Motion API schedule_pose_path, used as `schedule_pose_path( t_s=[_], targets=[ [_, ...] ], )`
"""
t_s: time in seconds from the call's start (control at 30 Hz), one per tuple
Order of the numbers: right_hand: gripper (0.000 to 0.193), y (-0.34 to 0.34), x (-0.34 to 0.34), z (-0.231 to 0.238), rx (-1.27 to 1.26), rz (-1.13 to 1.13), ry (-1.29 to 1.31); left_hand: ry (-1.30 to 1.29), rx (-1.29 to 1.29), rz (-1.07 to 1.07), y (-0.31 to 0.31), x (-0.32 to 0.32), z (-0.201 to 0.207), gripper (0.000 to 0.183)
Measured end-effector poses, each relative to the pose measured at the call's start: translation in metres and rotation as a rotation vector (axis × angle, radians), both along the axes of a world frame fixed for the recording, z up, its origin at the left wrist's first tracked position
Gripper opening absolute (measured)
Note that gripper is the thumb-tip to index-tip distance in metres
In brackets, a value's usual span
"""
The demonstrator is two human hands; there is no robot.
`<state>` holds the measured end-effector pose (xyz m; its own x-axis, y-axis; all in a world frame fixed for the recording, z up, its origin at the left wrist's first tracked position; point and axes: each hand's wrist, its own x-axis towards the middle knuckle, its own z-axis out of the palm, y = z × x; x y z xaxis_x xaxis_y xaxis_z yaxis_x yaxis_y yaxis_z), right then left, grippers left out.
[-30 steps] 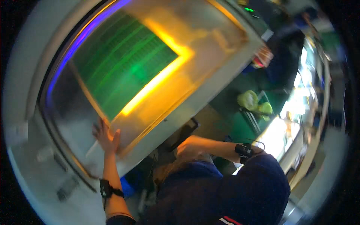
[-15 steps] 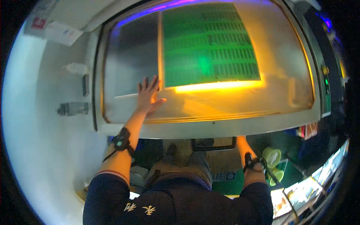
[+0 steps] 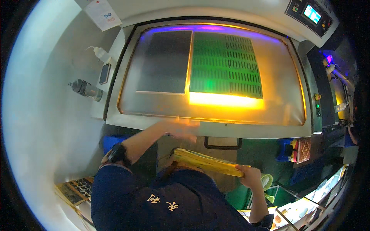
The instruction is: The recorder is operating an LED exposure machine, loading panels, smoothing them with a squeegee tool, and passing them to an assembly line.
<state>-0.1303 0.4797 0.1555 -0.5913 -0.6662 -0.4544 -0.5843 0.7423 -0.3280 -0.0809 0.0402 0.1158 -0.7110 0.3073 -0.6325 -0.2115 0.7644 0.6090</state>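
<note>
My right hand [image 3: 250,175] is closed around the right end of a long, thin yellow bundle [image 3: 208,161] held in front of my body. The bundle tilts slightly, its left end higher; its exact kind I cannot make out. My left hand [image 3: 181,129] hovers over the front edge of a framed machine bed [image 3: 266,130], and motion smears its fingers. Under the bed's glossy translucent cover lie a dark grey panel [image 3: 165,61] and, to its right, a green slotted panel [image 3: 223,63]. Bright yellow light shows along the green panel's near edge.
A black handle [image 3: 222,147] sits below the bed's front edge. On the left ledge are a dark bottle [image 3: 86,89], a phone [image 3: 104,74] and a white squeeze bottle [image 3: 101,54]. A lit control screen [image 3: 312,14] is at the upper right. Green baskets [image 3: 266,182] stand low at right.
My left hand, spread on the cover beside the dark panel before, has drawn back to the front edge. The right hand has come into view with the yellow bundle. The whole view has shifted.
</note>
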Motion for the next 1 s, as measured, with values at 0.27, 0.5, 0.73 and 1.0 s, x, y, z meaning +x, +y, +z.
schedule_pose_path(
  t_s=[0.27, 0.5, 0.73, 1.0],
  targets=[
    [0.059, -0.224, -0.062, 0.019, -0.337, 0.372, 0.31, 0.236, -0.561, 0.24, -0.097, 0.095, 0.042, 0.069],
    [0.068, -0.372, -0.109, -0.068, -0.183, 0.434, 0.285, 0.337, -0.631, 0.037, -0.255, 0.046, -0.002, 0.071],
    [0.067, -0.572, -0.369, -0.088, -0.266, 0.456, 0.262, 0.404, -0.679, 0.119, -0.489, -0.193, -0.05, 0.069],
    [0.077, -0.695, -0.45, -0.11, -0.269, 0.365, 0.621, 0.883, -0.728, 0.216, -0.58, -0.291, -0.076, 0.072]
  ],
)
